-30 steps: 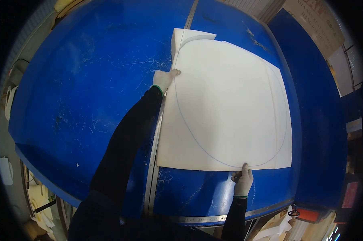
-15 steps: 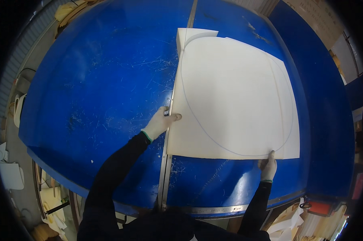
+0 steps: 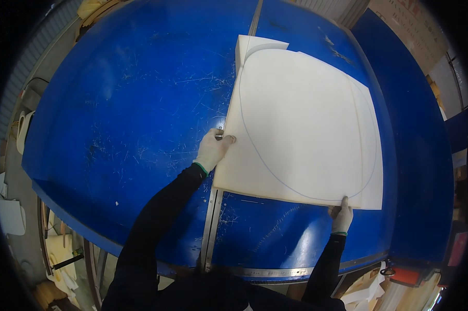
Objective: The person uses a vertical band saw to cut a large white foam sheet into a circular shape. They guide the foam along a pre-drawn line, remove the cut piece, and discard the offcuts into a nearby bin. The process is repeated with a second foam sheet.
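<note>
A thick white foam sheet (image 3: 306, 124) lies on the blue tabletop, marked with a curved blue pen outline. Its far left corner is partly cut, and a curved offcut strip (image 3: 265, 44) stands away from the main piece there. A thin upright blade or wire (image 3: 247, 49) meets the foam at that cut. My gloved left hand (image 3: 214, 147) grips the sheet's left edge, thumb on top. At the near edge, toward the right corner, my gloved right hand (image 3: 342, 215) pinches the sheet with its thumb on top; the fingers beneath are partly hidden.
A metal-edged slot (image 3: 211, 228) runs front to back through the scratched blue table (image 3: 115, 114). A metal strip (image 3: 286, 272) lines the front edge. Foam scraps (image 3: 366, 293) lie below at the right, and more pieces (image 3: 11, 215) at the left. A blue panel (image 3: 420, 155) stands right.
The foam sheet has turned slightly clockwise: its near left corner moved away from me, its near right corner toward me. My left hand moved forward and right; my right hand shifted slightly left.
</note>
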Motion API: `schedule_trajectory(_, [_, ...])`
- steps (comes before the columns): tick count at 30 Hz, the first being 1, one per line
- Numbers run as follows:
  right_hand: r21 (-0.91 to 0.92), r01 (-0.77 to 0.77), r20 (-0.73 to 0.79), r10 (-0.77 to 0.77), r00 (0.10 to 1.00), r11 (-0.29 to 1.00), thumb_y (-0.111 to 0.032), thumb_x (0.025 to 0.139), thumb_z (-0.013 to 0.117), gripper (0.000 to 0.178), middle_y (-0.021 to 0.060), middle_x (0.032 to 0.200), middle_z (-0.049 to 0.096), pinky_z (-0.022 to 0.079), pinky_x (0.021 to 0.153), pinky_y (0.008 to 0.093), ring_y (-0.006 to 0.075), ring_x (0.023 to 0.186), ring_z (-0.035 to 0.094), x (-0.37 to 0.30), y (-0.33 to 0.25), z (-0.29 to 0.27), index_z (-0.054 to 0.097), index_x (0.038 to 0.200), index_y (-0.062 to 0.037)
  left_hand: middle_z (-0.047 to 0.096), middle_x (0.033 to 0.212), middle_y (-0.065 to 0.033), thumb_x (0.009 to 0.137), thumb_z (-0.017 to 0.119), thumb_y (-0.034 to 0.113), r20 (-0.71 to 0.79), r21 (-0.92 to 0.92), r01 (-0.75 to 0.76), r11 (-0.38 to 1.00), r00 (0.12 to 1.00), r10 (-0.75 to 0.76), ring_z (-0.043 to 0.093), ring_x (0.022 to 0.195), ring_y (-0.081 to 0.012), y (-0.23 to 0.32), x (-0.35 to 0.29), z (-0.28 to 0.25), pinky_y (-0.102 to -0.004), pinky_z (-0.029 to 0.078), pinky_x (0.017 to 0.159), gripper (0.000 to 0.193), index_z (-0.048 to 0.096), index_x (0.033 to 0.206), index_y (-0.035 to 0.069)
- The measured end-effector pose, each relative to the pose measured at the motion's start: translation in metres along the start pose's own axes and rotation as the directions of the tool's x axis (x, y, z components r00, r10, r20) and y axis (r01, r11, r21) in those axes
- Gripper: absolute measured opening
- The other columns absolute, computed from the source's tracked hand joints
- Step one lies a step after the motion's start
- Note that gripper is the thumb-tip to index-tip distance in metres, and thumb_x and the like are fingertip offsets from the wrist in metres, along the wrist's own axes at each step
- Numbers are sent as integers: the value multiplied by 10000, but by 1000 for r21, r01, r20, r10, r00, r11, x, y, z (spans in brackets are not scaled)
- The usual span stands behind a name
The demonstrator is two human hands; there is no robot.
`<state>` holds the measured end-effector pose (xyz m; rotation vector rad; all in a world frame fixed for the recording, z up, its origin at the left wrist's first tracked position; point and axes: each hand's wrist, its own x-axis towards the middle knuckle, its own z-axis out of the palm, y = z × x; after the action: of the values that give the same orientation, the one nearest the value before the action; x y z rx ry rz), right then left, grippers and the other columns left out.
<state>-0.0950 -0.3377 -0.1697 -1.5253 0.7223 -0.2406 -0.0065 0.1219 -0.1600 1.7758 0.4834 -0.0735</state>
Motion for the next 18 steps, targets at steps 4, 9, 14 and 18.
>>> schedule_trajectory(4, [41,-8,13,7,1000,999,-369,1020,599,363,65,762,616,491,517,304,160,613,608,4,2,2,550,982,-11,701,1081,-214,835,732,300,-22,-3,-15,1000,1000,15,711,937,-260,-1,11,1,-342,554,821,588,563,1235,-97])
schedule_trajectory(9, [70,1,46,-4,999,998,-359,1022,600,368,77,779,615,498,525,305,167,628,610,6,3,8,547,999,4,694,1030,-185,845,737,287,-60,39,-37,999,997,40,691,893,-233,1,24,1,-338,547,784,497,595,1153,-77])
schedule_trajectory(14, [66,-10,28,8,1000,998,-353,1031,584,370,99,803,643,514,539,313,186,640,635,4,6,16,554,1016,15,681,969,-141,868,734,268,-66,41,-41,998,997,44,668,815,-191,7,33,-3,-325,545,721,432,607,1111,-66])
schedule_trajectory(18, [54,1,60,-5,998,999,-361,1033,576,378,108,827,657,529,556,325,195,661,650,6,11,19,557,1025,16,685,981,-154,864,729,285,-81,57,-51,997,995,56,676,838,-198,11,40,-6,-327,545,735,445,613,1111,-67])
